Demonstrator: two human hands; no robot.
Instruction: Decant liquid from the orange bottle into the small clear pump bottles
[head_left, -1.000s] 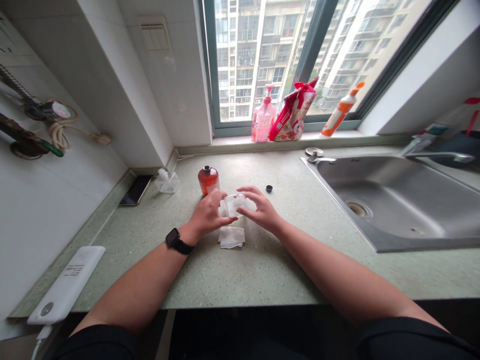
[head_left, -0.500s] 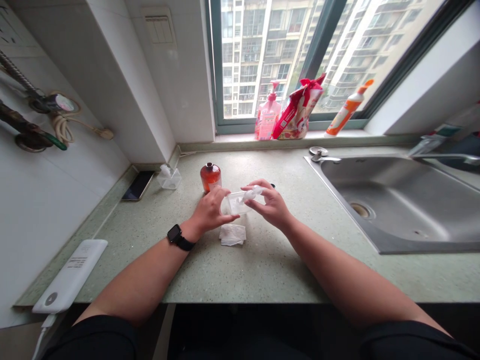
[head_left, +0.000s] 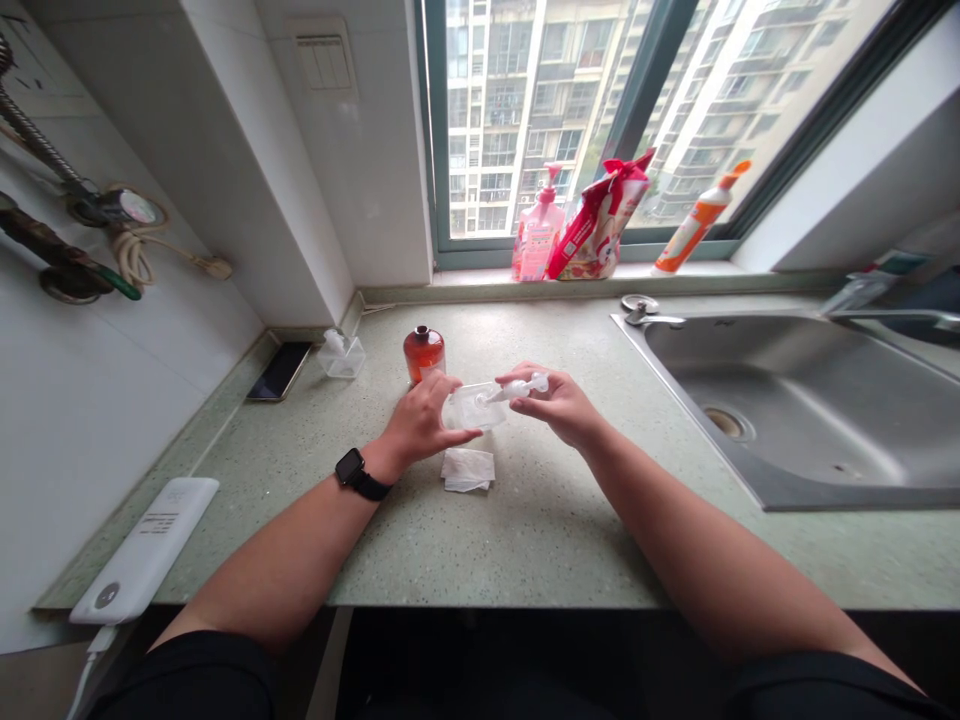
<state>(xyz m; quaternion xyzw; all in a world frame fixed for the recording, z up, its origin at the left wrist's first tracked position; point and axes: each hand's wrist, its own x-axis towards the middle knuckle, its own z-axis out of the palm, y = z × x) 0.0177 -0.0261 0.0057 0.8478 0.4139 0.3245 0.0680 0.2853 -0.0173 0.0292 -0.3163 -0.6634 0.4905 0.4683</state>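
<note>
My left hand [head_left: 427, 418], with a black watch on its wrist, grips a clear square bottle [head_left: 469, 408] tilted over the counter. The bottle's neck points right, toward my right hand [head_left: 551, 402]. Pinched in the fingers of that hand is a white pump top [head_left: 529, 388], close against the bottle's mouth; whether the two are joined I cannot tell. An uncapped amber bottle [head_left: 424, 352] stands just behind my left hand. Below the clear bottle a folded tissue [head_left: 468, 468] lies on the counter [head_left: 465, 550].
At the left are a second clear pump bottle [head_left: 342, 355], a phone [head_left: 279, 371] and a white power bank [head_left: 146, 548] with a cable. A steel sink [head_left: 795, 400] is on the right. A pink pump bottle [head_left: 538, 238], a red bag [head_left: 600, 225] and an orange-white bottle [head_left: 697, 225] line the windowsill.
My right hand has moved right and drawn the pump top away from the clear bottle's body. My left hand keeps its hold on the bottle. The camera view has shifted slightly.
</note>
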